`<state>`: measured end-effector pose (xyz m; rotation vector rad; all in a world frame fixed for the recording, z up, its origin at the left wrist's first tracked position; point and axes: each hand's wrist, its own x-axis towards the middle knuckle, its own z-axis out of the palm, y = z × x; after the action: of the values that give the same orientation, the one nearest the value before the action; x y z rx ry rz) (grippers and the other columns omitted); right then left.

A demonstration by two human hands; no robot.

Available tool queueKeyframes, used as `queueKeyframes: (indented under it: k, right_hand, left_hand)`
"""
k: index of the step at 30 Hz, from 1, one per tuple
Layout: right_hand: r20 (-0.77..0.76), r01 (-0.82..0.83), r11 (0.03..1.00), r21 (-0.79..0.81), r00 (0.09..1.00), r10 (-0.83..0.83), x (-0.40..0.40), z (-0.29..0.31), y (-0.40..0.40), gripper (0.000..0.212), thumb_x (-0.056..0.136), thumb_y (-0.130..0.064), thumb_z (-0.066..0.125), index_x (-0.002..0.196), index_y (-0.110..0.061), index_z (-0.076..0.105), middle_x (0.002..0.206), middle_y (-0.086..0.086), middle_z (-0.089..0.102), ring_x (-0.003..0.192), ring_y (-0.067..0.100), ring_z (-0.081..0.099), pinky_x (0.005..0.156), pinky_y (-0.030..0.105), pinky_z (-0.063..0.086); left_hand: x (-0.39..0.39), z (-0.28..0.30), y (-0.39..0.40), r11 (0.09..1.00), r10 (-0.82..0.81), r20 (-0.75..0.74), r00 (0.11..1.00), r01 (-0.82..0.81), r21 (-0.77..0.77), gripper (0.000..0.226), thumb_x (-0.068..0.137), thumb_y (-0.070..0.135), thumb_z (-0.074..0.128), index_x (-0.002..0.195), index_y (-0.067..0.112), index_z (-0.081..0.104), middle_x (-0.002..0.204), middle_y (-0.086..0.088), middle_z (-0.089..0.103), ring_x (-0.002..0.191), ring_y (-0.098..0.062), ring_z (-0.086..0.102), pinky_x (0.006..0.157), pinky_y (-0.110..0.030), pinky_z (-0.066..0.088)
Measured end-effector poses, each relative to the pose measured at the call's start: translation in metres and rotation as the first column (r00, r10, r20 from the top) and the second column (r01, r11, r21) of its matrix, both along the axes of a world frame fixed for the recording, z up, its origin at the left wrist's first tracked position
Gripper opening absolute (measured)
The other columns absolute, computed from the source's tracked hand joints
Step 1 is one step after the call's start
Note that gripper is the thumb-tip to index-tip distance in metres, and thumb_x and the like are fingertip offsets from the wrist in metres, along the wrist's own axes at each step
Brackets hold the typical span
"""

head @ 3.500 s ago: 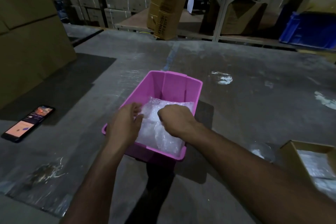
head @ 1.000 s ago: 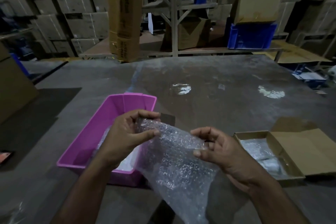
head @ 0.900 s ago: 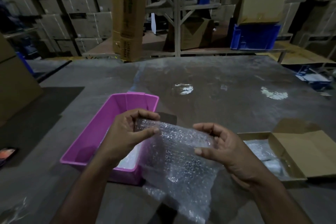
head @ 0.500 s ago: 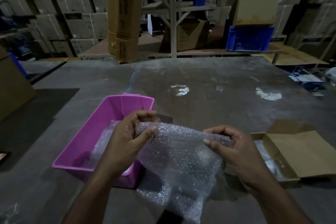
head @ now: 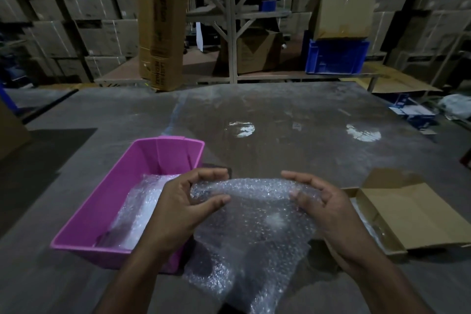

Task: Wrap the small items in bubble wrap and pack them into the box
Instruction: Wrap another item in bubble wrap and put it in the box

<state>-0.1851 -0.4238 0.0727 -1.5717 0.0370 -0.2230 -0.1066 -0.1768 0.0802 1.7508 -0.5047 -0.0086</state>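
A clear bubble wrap sheet hangs between both hands over the table, its lower part draped down toward me. My left hand pinches its upper left edge between thumb and fingers. My right hand grips the upper right edge with curled fingers. A pink plastic bin stands to the left with more bubble wrap lying inside it. An open cardboard box sits to the right; a wrapped bundle shows at its left side. No bare item is visible inside the sheet.
The grey table stretches ahead. A tall cardboard carton stands at its far edge. Behind are a metal rack, a blue crate and stacked cartons. A small dark object lies just behind my left hand.
I lifted a bubble wrap sheet out of the pink bin and brought it to the right. My hands have since spread its top edge wider between them.
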Motion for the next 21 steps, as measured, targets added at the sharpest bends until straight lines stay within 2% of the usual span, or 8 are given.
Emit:
queueKeyframes:
  k: [2, 4, 7, 10, 14, 17, 18, 21]
  right_hand:
    - [0.006, -0.018, 0.993, -0.12, 1.0, 0.019, -0.001, -0.001, 0.0, 0.058, 0.071, -0.029, 0.088, 0.123, -0.042, 0.066, 0.132, -0.021, 0.063, 0.127, 0.002, 0.055, 0.103, 0.031, 0.047]
    - [0.054, 0.03, 0.977, -0.213, 0.998, -0.019, 0.0, 0.0, 0.001, 0.07, 0.065, -0.03, 0.088, 0.126, -0.049, 0.061, 0.129, -0.026, 0.06, 0.126, -0.005, 0.052, 0.101, 0.022, 0.044]
    - [0.177, 0.115, 0.94, -0.322, 0.982, -0.06, 0.004, -0.003, 0.001, 0.043, 0.072, -0.033, 0.081, 0.112, -0.045, 0.069, 0.118, -0.019, 0.061, 0.116, 0.001, 0.058, 0.094, 0.012, 0.045]
    - [0.205, 0.141, 0.953, -0.269, 0.975, -0.086, 0.01, -0.006, -0.001, 0.012, 0.075, -0.027, 0.076, 0.087, -0.027, 0.076, 0.101, -0.009, 0.069, 0.099, 0.006, 0.066, 0.083, 0.011, 0.048]
    - [0.105, 0.141, 0.985, -0.102, 0.986, -0.131, 0.011, -0.009, 0.0, 0.013, 0.076, -0.027, 0.073, 0.087, -0.02, 0.075, 0.093, -0.004, 0.076, 0.081, 0.008, 0.071, 0.071, 0.019, 0.055]
    - [0.077, 0.151, 0.988, -0.043, 0.986, -0.147, 0.011, -0.012, -0.001, 0.019, 0.085, -0.016, 0.073, 0.102, -0.026, 0.074, 0.104, -0.006, 0.074, 0.087, 0.012, 0.071, 0.069, 0.023, 0.057]
    - [0.084, 0.148, 0.989, -0.032, 0.986, -0.145, 0.011, -0.013, -0.001, 0.026, 0.088, -0.011, 0.071, 0.107, -0.029, 0.073, 0.106, -0.005, 0.073, 0.091, 0.012, 0.07, 0.069, 0.023, 0.057]
    - [0.108, 0.169, 0.984, -0.056, 0.981, -0.162, 0.01, -0.01, -0.002, 0.03, 0.09, -0.002, 0.067, 0.109, -0.024, 0.074, 0.105, -0.004, 0.074, 0.095, 0.006, 0.069, 0.068, 0.017, 0.054]
  left_hand:
    - [0.003, 0.0, -0.002, 0.998, 0.054, 0.02, 0.998, -0.054, -0.012, 0.033, 0.072, 0.02, 0.084, 0.104, 0.021, 0.077, 0.105, 0.007, 0.077, 0.099, -0.013, 0.074, 0.082, -0.032, 0.062]
    - [0.003, 0.0, -0.002, 0.996, 0.076, 0.024, 0.997, -0.075, -0.042, 0.025, 0.073, 0.02, 0.083, 0.098, 0.02, 0.078, 0.095, 0.002, 0.079, 0.089, -0.018, 0.076, 0.078, -0.033, 0.063]
    - [0.004, 0.0, -0.002, 0.993, 0.101, 0.023, 0.995, -0.1, -0.061, 0.021, 0.076, 0.02, 0.082, 0.096, 0.019, 0.078, 0.09, 0.0, 0.079, 0.081, -0.017, 0.075, 0.072, -0.03, 0.062]
    - [0.003, 0.0, -0.001, 0.994, 0.088, -0.006, 0.996, -0.088, -0.066, 0.024, 0.076, 0.023, 0.08, 0.1, 0.026, 0.076, 0.089, 0.003, 0.078, 0.077, -0.014, 0.074, 0.07, -0.028, 0.06]
    - [0.0, 0.001, -0.001, 0.998, 0.044, 0.008, 0.999, -0.044, -0.034, 0.042, 0.085, 0.027, 0.072, 0.125, 0.037, 0.063, 0.119, 0.014, 0.071, 0.102, -0.015, 0.07, 0.089, -0.049, 0.06]
    - [0.003, 0.0, 0.0, 0.999, 0.033, 0.084, 0.996, -0.035, 0.029, 0.039, 0.096, 0.026, 0.066, 0.131, 0.042, 0.059, 0.124, 0.017, 0.065, 0.093, -0.024, 0.06, 0.091, -0.065, 0.052]
    - [0.004, -0.001, 0.001, 0.999, 0.026, 0.116, 0.993, -0.03, 0.033, 0.034, 0.099, 0.02, 0.062, 0.125, 0.041, 0.063, 0.126, 0.017, 0.065, 0.097, -0.028, 0.065, 0.094, -0.06, 0.054]
    - [0.002, 0.002, -0.001, 0.999, -0.004, 0.165, 0.986, -0.003, 0.045, 0.035, 0.1, 0.007, 0.052, 0.109, 0.033, 0.074, 0.125, 0.012, 0.071, 0.121, -0.011, 0.063, 0.102, -0.035, 0.052]
